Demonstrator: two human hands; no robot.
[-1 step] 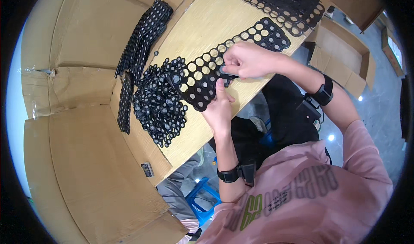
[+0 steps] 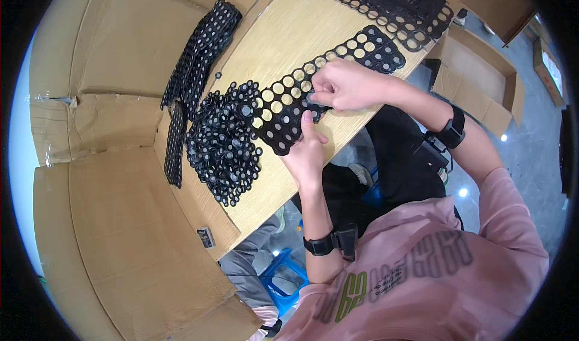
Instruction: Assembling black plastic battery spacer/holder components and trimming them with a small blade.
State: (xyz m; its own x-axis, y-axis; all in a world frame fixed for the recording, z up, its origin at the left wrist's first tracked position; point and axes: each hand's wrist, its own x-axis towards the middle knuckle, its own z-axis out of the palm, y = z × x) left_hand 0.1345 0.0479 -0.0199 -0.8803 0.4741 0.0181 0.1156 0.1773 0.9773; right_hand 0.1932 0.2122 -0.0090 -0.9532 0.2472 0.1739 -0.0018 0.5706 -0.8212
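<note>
A black perforated sheet [image 2: 282, 137] with rows of round holes lies slantwise on the wooden table [image 2: 265, 45]. Some holes hold grey-centred discs; through others the pale wood shows. My left hand [image 2: 309, 155] grips the sheet's near edge, thumb on top and the other fingers mostly hidden. Above the sheet's middle, my right hand [image 2: 350, 85] is closed with its fingertips down at the holes. A bit of something greyish shows at those fingertips, too small to name. Left of the sheet is a heap of small black rings with grey centres [image 2: 223, 142], touching its end.
Folded black strips with grey dots [image 2: 202, 51] lie along the cardboard wall [image 2: 114, 208] at left. More black perforated sheets [image 2: 386, 3] are stacked at the far end. An open cardboard box [image 2: 479, 69] stands at right. A blue stool [image 2: 283, 281] is below the table.
</note>
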